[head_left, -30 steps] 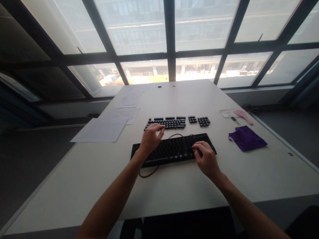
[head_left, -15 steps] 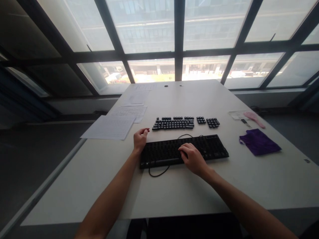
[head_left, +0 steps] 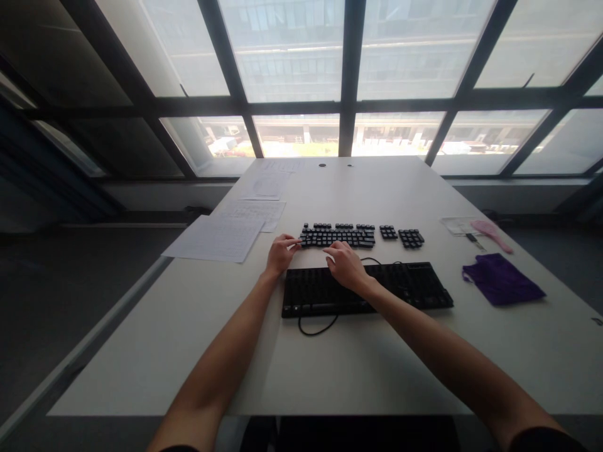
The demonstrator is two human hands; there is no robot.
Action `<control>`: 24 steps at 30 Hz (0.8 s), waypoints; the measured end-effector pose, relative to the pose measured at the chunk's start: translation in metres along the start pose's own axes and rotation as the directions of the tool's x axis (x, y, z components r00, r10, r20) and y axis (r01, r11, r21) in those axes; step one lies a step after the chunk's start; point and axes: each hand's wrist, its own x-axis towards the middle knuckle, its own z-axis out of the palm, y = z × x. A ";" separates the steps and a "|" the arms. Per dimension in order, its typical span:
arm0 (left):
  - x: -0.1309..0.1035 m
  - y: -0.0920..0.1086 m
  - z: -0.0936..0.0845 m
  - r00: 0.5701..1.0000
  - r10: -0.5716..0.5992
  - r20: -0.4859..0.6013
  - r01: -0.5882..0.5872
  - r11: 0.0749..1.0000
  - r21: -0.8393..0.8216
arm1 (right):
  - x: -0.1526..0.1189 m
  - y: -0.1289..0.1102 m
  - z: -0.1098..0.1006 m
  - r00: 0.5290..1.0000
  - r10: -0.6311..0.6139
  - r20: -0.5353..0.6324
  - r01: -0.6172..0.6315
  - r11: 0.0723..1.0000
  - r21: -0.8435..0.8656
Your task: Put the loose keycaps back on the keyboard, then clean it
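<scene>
The reference part is the black keyboard base (head_left: 424, 287), lying flat on the white desk (head_left: 188, 342) in front of the person; directions are the person's own. Directly beyond the base, the main keycap block (head_left: 336, 237) is laid out in rows. A small keycap cluster (head_left: 389, 233) and a number-pad cluster (head_left: 411, 238) continue that layout to the right.

The left hand (head_left: 281, 254) is just beyond the base's far left corner. Its thumb and fingers are brought together at the block's near left edge; from here I cannot tell whether they grip a keycap.

The right hand (head_left: 347, 265) is above the base's far edge, fingers bent and pointing toward the block. Whether they hold anything cannot be determined.

A cable loop (head_left: 318, 333) emerges at the base's near side. Papers (head_left: 217, 237) lie beyond it to the left; a purple pouch (head_left: 506, 280) lies to its right.
</scene>
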 end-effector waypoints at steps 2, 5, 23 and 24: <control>-0.002 -0.003 0.001 0.999 0.007 0.037 -0.008 0.999 0.035 | 0.025 -0.002 0.009 0.999 -0.027 0.046 0.031 0.994 -0.104; -0.004 -0.004 0.001 0.999 -0.007 0.040 0.005 0.998 0.056 | 0.051 -0.004 0.023 0.995 -0.046 0.092 0.063 0.979 -0.196; -0.035 0.023 -0.033 0.993 -0.117 0.000 0.115 0.979 -0.165 | 0.078 -0.008 0.049 0.985 -0.122 0.122 0.139 0.980 -0.145; -0.041 0.028 -0.038 0.992 -0.124 -0.007 0.120 0.975 -0.186 | 0.078 -0.009 0.049 0.984 -0.125 0.125 0.141 0.981 -0.134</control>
